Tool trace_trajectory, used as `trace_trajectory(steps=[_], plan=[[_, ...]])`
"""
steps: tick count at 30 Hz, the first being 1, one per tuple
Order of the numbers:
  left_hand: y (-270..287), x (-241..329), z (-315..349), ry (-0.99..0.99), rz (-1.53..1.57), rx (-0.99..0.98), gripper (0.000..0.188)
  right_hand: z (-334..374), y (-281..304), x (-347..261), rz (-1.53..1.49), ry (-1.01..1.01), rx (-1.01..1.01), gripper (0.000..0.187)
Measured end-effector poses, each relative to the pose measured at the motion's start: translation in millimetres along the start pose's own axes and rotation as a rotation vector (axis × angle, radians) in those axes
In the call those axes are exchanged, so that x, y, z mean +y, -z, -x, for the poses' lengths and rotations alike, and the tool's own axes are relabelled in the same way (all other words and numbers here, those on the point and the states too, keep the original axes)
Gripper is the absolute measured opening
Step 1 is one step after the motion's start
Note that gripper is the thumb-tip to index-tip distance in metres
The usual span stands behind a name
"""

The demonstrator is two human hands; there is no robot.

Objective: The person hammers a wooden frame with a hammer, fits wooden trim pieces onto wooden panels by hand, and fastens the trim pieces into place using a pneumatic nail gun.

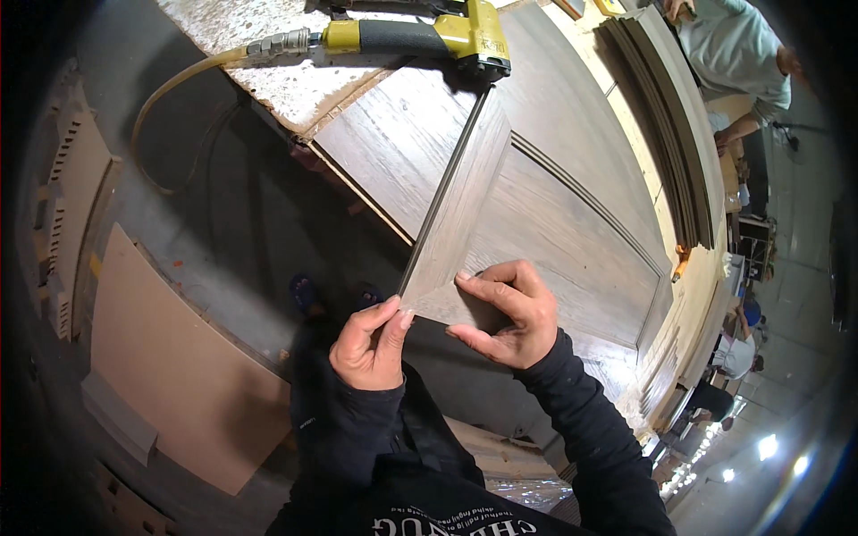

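Note:
A grey-brown wood-grain cabinet door (pixel 554 223), with a mitred frame around a recessed panel, lies on the workbench with one corner toward me. My left hand (pixel 371 344) pinches that near corner between thumb and fingertips. Any small piece inside the pinch is too small to make out. Over the near edge, my right hand (pixel 514 313) is curved with thumb and index finger apart. Its index fingertip rests by the mitre joint, and its thumb is at the door's edge. A yellow and black air nailer (pixel 402 37) lies beyond the door's far corner.
A yellowish air hose (pixel 170 89) loops from the nailer over the bench's left side. Stacked dark panels (pixel 657 125) stand at the right, with a person in a grey sleeve (pixel 737 54) behind them. A large tan board (pixel 170 357) leans at the lower left. Other people are farther right.

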State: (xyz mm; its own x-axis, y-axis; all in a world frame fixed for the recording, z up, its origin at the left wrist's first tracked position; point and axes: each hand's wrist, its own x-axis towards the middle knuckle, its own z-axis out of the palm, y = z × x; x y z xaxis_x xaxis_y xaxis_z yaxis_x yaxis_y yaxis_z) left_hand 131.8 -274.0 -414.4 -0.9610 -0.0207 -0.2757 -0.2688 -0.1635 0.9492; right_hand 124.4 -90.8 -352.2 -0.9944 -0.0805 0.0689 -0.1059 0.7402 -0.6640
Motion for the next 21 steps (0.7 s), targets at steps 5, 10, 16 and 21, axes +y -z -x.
trace_trajectory(steps=[5, 10, 16, 21], plan=[[-1.0, -4.0, 2.0, -0.02, 0.018, 0.022, 0.017, 0.3, -0.6, 0.2, 0.012, -0.005, -0.004, 0.051], [-1.5, -5.2, 0.6, -0.031, 0.023, 0.025, 0.017, -0.7, 0.3, -0.3, 0.016, -0.009, -0.02, 0.049], [-1.5, -3.1, -0.1, -0.002, 0.04, 0.043, 0.016, -1.7, 1.1, 0.7, -0.002, 0.003, -0.029, 0.048], [-1.9, 1.6, -1.3, -0.082, -0.101, 0.02, 0.017, -2.3, 1.1, 0.3, -0.019, 0.004, -0.026, 0.046]])
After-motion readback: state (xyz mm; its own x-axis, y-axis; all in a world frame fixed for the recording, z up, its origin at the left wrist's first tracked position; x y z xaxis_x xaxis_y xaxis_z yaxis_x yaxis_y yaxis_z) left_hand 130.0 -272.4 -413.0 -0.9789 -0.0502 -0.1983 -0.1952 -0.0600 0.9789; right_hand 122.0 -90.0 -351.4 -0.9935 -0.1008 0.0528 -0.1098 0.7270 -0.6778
